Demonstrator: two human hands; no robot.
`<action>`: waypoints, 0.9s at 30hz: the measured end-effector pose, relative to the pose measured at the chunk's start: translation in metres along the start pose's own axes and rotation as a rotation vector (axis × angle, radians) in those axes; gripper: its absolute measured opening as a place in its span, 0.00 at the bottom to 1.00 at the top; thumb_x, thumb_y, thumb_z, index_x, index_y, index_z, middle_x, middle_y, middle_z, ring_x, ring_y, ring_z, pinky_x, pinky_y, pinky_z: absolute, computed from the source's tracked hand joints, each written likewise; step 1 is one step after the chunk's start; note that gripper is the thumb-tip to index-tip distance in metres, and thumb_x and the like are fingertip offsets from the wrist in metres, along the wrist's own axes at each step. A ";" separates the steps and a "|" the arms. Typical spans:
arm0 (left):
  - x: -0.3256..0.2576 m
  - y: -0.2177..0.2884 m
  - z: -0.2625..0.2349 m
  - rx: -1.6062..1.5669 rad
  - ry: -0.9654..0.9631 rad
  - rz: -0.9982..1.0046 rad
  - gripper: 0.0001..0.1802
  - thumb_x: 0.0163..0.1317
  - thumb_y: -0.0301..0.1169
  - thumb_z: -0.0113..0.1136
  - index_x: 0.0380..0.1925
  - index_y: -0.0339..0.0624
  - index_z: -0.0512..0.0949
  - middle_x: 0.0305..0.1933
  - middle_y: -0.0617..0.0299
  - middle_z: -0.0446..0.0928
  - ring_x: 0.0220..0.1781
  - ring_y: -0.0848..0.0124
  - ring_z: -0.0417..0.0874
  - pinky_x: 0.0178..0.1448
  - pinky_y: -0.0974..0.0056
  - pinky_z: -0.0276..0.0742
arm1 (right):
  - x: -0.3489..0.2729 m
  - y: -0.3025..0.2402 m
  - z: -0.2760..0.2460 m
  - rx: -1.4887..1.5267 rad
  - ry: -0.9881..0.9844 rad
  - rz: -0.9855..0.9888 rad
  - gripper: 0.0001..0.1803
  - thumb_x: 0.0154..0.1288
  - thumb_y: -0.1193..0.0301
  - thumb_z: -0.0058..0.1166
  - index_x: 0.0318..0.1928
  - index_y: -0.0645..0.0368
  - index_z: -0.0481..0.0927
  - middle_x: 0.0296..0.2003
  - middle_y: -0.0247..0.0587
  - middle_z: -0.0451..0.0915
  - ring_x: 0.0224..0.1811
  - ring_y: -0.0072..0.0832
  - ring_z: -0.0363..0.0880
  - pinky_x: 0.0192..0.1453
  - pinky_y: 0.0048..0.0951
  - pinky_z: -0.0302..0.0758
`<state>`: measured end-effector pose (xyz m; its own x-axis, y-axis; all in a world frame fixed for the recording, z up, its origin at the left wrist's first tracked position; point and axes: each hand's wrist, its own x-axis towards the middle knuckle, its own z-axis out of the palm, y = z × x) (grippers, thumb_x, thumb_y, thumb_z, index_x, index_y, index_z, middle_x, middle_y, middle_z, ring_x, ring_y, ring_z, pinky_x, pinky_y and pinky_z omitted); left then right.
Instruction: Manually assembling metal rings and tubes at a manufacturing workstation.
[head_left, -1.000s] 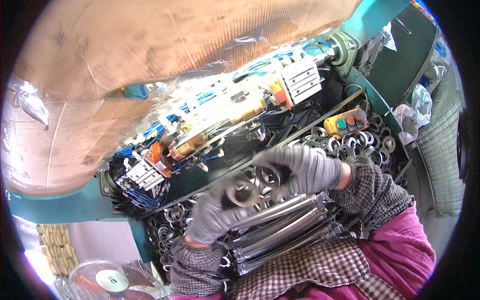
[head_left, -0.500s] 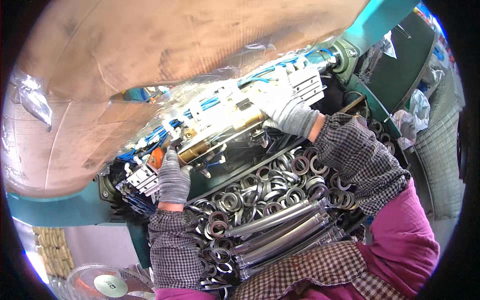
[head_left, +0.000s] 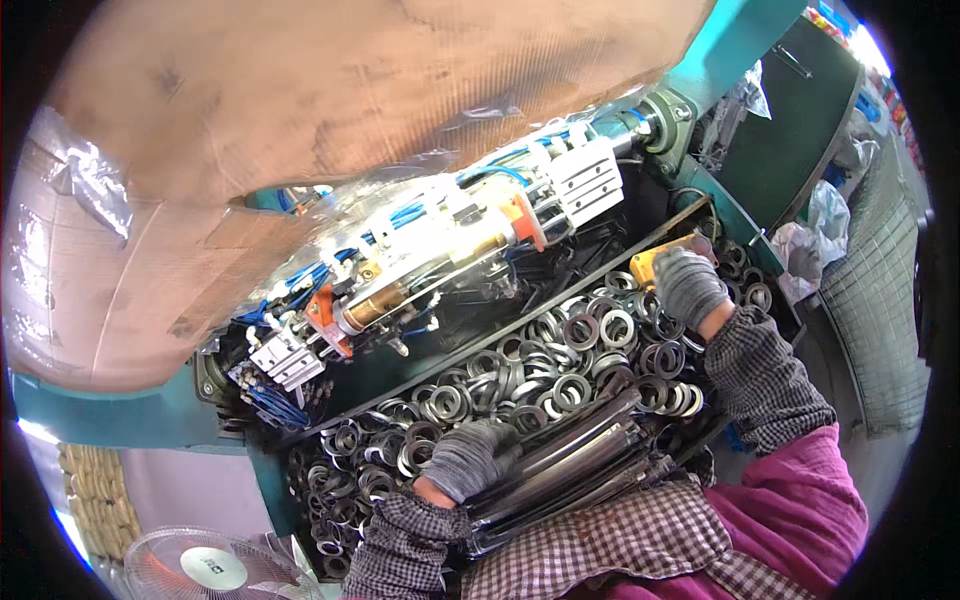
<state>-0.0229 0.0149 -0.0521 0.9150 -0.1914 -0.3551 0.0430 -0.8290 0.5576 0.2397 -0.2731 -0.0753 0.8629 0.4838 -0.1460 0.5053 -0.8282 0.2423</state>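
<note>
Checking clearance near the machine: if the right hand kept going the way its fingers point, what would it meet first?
The right hand already rests on the yellow control box; beyond it, probably the machine's dark sloped edge, though depth is unclear.

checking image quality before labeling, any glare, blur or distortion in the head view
Head view: heavy fisheye bending, with the machine frame curving toward the black rim; glare on the plastic wrap over the cardboard and blown-out daylight at top right; metal rings, left hand and right hand look sharp, in even light.

rings (head_left: 560, 365): glossy metal | gloves (head_left: 465, 460): knit cloth | cover (head_left: 300, 120): matt cardboard
</note>
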 end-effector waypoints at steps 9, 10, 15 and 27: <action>-0.005 0.019 -0.018 -0.288 0.718 -0.070 0.07 0.67 0.31 0.54 0.38 0.40 0.77 0.32 0.50 0.80 0.33 0.56 0.83 0.36 0.56 0.78 | -0.011 -0.004 0.004 0.084 0.574 0.020 0.17 0.50 0.60 0.62 0.41 0.53 0.84 0.39 0.40 0.82 0.45 0.39 0.78 0.52 0.41 0.72; -0.002 0.031 -0.024 -0.453 0.734 -0.137 0.07 0.68 0.31 0.54 0.39 0.41 0.77 0.33 0.51 0.80 0.33 0.58 0.83 0.36 0.58 0.79 | -0.028 -0.022 -0.021 0.169 0.334 -0.288 0.24 0.49 0.58 0.66 0.45 0.59 0.82 0.43 0.45 0.81 0.39 0.39 0.79 0.45 0.37 0.75; 0.003 0.039 -0.010 -0.653 0.287 0.090 0.08 0.63 0.30 0.60 0.40 0.40 0.81 0.36 0.53 0.82 0.36 0.61 0.84 0.43 0.61 0.78 | -0.065 -0.088 -0.099 1.594 -0.252 -0.491 0.15 0.66 0.63 0.60 0.44 0.62 0.81 0.33 0.36 0.83 0.37 0.24 0.81 0.42 0.26 0.77; -0.003 0.022 -0.001 -0.337 0.166 0.079 0.18 0.60 0.29 0.60 0.50 0.35 0.77 0.44 0.48 0.82 0.49 0.58 0.83 0.56 0.58 0.76 | -0.018 -0.102 -0.098 1.933 -0.433 -0.556 0.17 0.71 0.59 0.52 0.46 0.63 0.78 0.36 0.40 0.81 0.34 0.24 0.80 0.39 0.24 0.80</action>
<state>-0.0245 -0.0019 -0.0378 0.9721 -0.1371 -0.1903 0.0740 -0.5906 0.8036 0.1731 -0.1698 -0.0037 0.4478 0.8913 -0.0704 -0.2509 0.0497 -0.9667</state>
